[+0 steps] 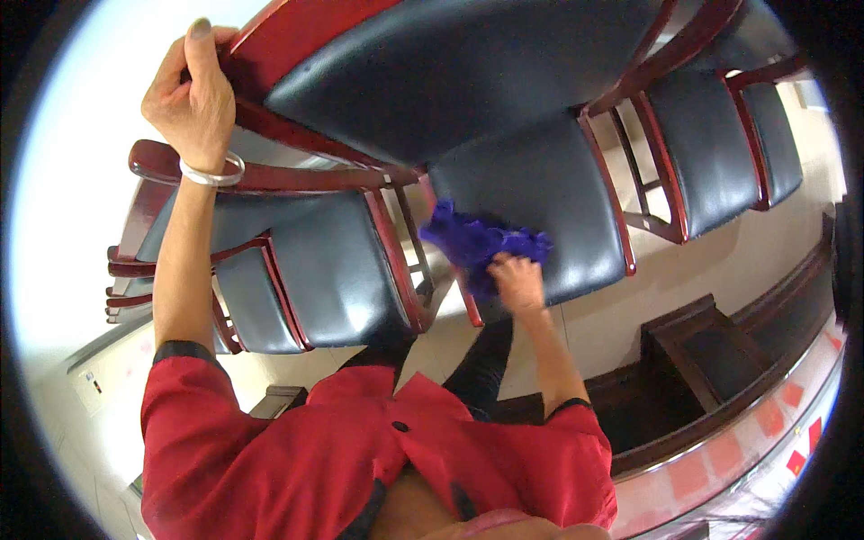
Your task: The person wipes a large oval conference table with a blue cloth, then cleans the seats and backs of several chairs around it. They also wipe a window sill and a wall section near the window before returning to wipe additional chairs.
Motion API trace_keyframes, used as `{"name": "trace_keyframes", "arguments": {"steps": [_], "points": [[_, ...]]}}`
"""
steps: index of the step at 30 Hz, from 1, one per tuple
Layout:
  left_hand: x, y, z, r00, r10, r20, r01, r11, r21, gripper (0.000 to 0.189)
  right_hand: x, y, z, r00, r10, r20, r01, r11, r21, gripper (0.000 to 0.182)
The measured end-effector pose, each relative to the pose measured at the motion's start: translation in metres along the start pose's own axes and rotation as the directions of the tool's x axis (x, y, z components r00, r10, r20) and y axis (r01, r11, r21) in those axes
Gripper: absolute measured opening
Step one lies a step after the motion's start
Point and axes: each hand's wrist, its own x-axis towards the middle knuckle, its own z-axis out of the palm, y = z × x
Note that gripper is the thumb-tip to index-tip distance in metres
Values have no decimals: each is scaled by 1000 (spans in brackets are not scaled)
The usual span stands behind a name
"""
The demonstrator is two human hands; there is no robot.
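Note:
My left hand (192,98), with a pale bangle at the wrist, is closed around the top corner of the red wooden frame (290,40) of a chair. Its back pad (459,74) and seat (526,182) are dark and padded. On the front left part of that seat my right hand (518,280) holds a crumpled purple cloth (479,236), which reaches over the seat's left edge. The right hand looks slightly blurred.
More chairs with dark seats stand in a row at the left (331,270) and at the right (709,148). Dark wooden furniture (709,358) with a curved edge is at the lower right. Pale floor tiles (594,331) show between it and the chairs.

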Motion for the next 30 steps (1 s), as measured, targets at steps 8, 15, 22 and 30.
{"name": "trace_keyframes", "arguments": {"steps": [8,15,22,30], "points": [[12,-19,9,993,68,-94,-71,997,-37,28,95,135,-50,609,515,-604,-665,746,-34,51],[16,-32,-2,991,-119,-66,121,992,23,32,42,-49,10,832,356,-425,-332,934,132,45],[16,-26,-4,996,-40,-82,46,996,79,33,-90,22,-4,804,543,-243,-587,789,-182,41],[17,-28,4,997,-33,-72,22,987,-157,29,-66,-24,54,266,698,-665,-649,640,412,43]]}}
